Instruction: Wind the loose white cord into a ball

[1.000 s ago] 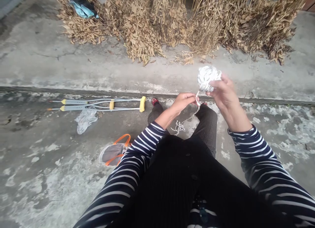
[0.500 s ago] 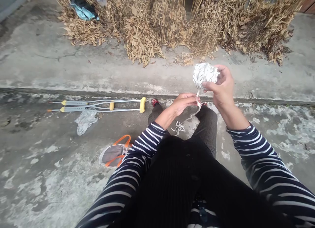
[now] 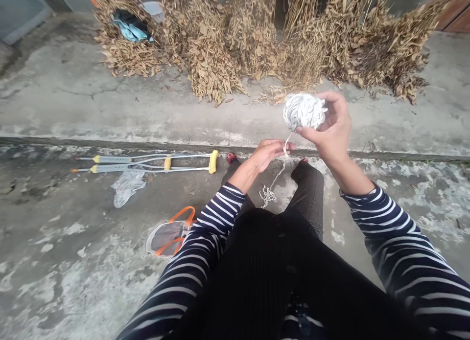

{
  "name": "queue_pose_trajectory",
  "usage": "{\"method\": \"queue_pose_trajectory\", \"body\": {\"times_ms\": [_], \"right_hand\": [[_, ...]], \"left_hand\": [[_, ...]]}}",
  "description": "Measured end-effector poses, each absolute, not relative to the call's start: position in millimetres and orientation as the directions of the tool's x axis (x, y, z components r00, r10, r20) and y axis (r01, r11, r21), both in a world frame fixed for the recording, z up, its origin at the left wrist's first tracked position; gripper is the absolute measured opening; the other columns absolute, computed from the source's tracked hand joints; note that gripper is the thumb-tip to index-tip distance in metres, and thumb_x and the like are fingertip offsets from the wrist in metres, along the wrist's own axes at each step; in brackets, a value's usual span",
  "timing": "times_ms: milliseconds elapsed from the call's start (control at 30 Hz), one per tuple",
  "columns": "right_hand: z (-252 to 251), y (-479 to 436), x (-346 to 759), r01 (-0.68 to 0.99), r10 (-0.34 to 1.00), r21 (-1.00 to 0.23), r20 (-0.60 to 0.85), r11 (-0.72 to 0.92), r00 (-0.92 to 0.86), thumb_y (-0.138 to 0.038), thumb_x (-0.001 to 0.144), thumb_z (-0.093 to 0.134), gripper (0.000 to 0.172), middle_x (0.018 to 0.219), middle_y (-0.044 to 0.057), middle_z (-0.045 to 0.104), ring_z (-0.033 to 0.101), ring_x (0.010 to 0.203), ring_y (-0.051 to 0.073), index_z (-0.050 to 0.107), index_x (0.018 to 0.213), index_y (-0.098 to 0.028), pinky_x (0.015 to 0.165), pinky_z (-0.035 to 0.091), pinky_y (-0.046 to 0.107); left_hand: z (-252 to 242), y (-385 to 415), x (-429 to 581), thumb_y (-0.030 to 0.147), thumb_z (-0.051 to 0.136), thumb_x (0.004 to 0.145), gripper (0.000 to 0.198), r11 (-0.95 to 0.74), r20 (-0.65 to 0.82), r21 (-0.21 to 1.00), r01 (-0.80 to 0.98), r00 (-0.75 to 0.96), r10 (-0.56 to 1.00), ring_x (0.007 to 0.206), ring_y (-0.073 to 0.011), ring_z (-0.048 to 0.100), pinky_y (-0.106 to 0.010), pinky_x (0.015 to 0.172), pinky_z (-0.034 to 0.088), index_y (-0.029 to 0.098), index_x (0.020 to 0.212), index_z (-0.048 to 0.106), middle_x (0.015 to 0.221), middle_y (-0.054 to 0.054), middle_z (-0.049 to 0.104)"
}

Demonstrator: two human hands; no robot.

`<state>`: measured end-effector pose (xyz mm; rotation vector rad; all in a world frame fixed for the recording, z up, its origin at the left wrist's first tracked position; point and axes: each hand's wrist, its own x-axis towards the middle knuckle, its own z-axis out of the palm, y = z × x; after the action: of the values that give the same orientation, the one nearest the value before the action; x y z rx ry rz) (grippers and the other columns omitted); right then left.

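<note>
Cord ball (image 3: 304,111) shifted left; it partly hides right hand (image 3: 333,129).

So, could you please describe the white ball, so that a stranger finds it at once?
Find the dry plants along the top of the picture. Below them, right of centre, the right grip holds the white ball from the right. It is thickly wound cord, unlike the small loose tangle between the legs.
</note>
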<state>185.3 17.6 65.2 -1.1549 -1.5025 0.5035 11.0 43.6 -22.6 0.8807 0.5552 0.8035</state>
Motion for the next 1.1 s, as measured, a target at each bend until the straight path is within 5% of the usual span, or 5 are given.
{"method": "queue_pose_trajectory", "body": {"times_ms": [267, 467, 633, 833, 1100], "right_hand": [[81, 28, 183, 0.520, 0.817, -0.716, 0.574, 0.466, 0.057, -0.039, 0.070, 0.085, 0.063, 0.134, 0.009, 0.054, 0.050, 0.133, 0.033, 0.057, 0.125, -0.027, 0.101, 0.059, 0.049], [59, 33, 200, 0.559, 0.840, -0.676, 0.538, 0.480, -0.071, -0.041, 0.072, 0.084, 0.057, 0.137, 0.010, 0.055, 0.044, 0.140, 0.037, 0.062, 0.123, -0.030, 0.109, 0.051, 0.059], [35, 38, 217, 0.671, 0.813, -0.499, 0.506, 0.548, -0.287, -0.052, 0.078, 0.078, 0.057, 0.136, 0.010, 0.058, 0.048, 0.135, 0.037, 0.063, 0.128, -0.031, 0.121, 0.037, 0.065], [16, 22, 215, 0.703, 0.782, -0.353, 0.370, 0.617, -0.501, -0.032, 0.084, 0.065, 0.051, 0.139, 0.010, 0.059, 0.050, 0.130, 0.035, 0.059, 0.135, -0.027, 0.107, 0.047, 0.058], [1, -6, 203, 0.585, 0.926, -0.758, 0.062, 0.287, -0.373, -0.025, 0.067, 0.068, 0.061, 0.124, 0.009, 0.061, 0.057, 0.112, 0.028, 0.055, 0.126, -0.021, 0.098, 0.048, 0.043]], "left_hand": [[-7, 43, 7, 0.034, 0.077, 0.080, 0.025, 0.389, -0.071, 0.846, -0.364, 0.647, 0.759, 0.062, -0.0159, 0.067, -0.037, 0.085, 0.055, 0.013, 0.087, 0.065, 0.059, 0.001, 0.063], [-3, 35, -8, 0.029, 0.071, 0.083, 0.017, 0.381, -0.053, 0.884, -0.273, 0.750, 0.660, 0.067, -0.0170, 0.069, -0.036, 0.085, 0.053, 0.013, 0.082, 0.065, 0.060, -0.001, 0.063], [-2, 32, -22, 0.031, 0.068, 0.084, 0.019, 0.418, -0.078, 0.879, -0.231, 0.794, 0.603, 0.069, -0.0192, 0.070, -0.039, 0.088, 0.054, 0.014, 0.077, 0.063, 0.057, -0.002, 0.062], [-5, 25, -26, 0.033, 0.060, 0.094, 0.030, 0.481, -0.112, 0.816, -0.321, 0.728, 0.676, 0.063, -0.0181, 0.067, -0.041, 0.093, 0.056, 0.016, 0.070, 0.062, 0.051, -0.002, 0.058], [-7, 17, -7, 0.026, 0.056, 0.099, 0.025, 0.595, -0.327, 0.659, -0.460, 0.538, 0.777, 0.065, -0.0138, 0.068, -0.027, 0.075, 0.055, 0.013, 0.080, 0.065, 0.065, -0.003, 0.067]]}}
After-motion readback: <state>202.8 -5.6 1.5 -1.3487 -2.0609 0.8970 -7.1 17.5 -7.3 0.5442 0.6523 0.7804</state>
